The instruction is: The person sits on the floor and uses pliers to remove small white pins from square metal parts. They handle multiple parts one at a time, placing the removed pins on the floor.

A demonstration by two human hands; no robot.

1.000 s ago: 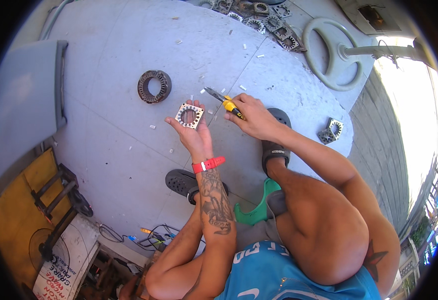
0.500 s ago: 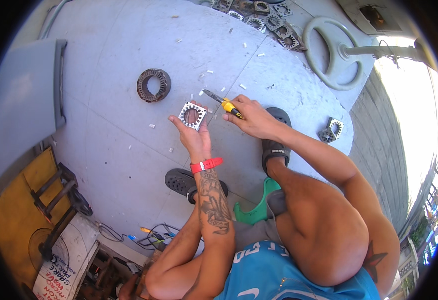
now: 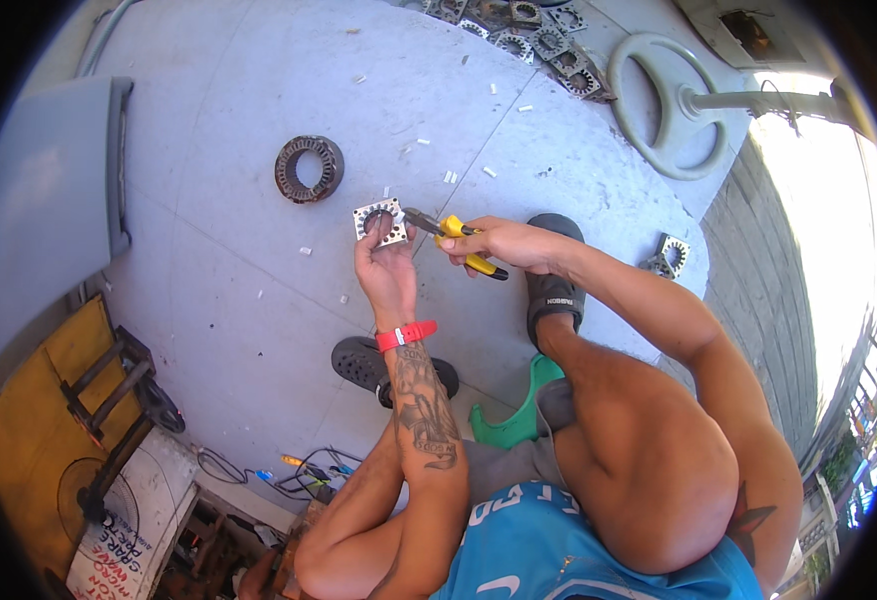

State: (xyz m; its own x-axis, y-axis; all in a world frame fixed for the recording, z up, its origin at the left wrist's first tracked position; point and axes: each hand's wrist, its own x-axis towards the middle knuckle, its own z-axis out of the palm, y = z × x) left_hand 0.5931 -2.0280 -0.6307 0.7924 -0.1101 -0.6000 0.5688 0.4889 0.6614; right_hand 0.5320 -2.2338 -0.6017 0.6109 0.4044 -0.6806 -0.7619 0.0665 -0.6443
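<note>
In my left hand point(image 3: 389, 277) is a square, silver metal stator core point(image 3: 364, 213) with a slotted round opening, gripped by its near edge. Some fingers show through the opening. My right hand point(image 3: 512, 243) is closed around yellow-and-black pliers point(image 3: 451, 228), whose handles are spread apart. Their jaws meet the core's right side, beside a small pale piece too small to make out. Ahead and to the left, a dark round stator ring point(image 3: 285, 178) lies on the grey floor.
Small white pieces point(image 3: 490, 172) are scattered over the floor. Several more stator cores point(image 3: 549, 42) lie at the far edge, near a grey wheel-shaped stand base point(image 3: 624, 75). Two cores point(image 3: 672, 256) lie at right. My shoes point(image 3: 556, 285) flank the work; cables point(image 3: 304, 475) lie lower left.
My right hand has brought the pliers down to the core, and their handles have spread. My left hand has tilted the core and shifted slightly left.
</note>
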